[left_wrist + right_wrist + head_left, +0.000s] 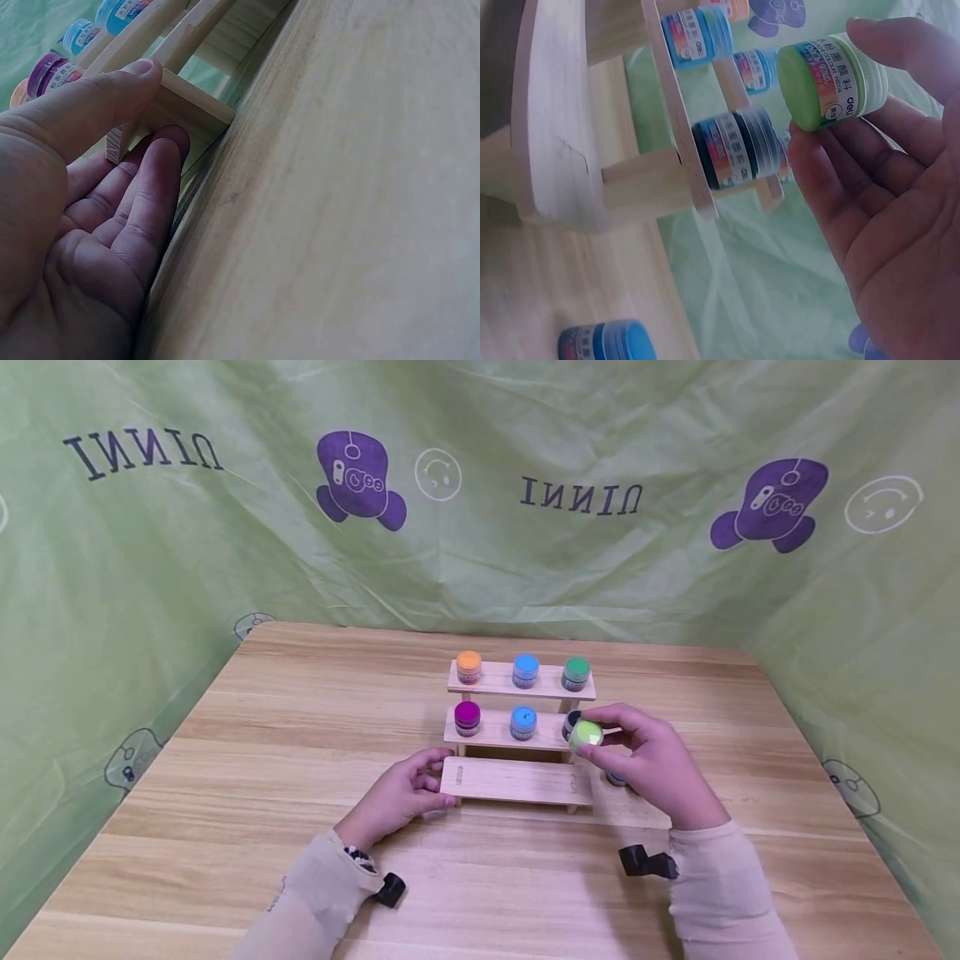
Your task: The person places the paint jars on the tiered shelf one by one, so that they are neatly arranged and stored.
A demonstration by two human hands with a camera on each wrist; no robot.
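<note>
A three-step wooden display rack stands on the table. My left hand grips the left end of its lowest step, thumb along the edge and fingers underneath in the left wrist view. My right hand pinches a light-green paint jar between thumb and fingers, held in the air by the rack's right side. Just behind it, a dark paint jar sits on the middle step, partly hidden in the head view. That step also bears a purple jar and a blue jar.
On the top step stand an orange jar, another blue jar and a green jar. Beneath my right hand, a blue-lidded jar rests on the wooden table. Green printed cloth hangs around the table.
</note>
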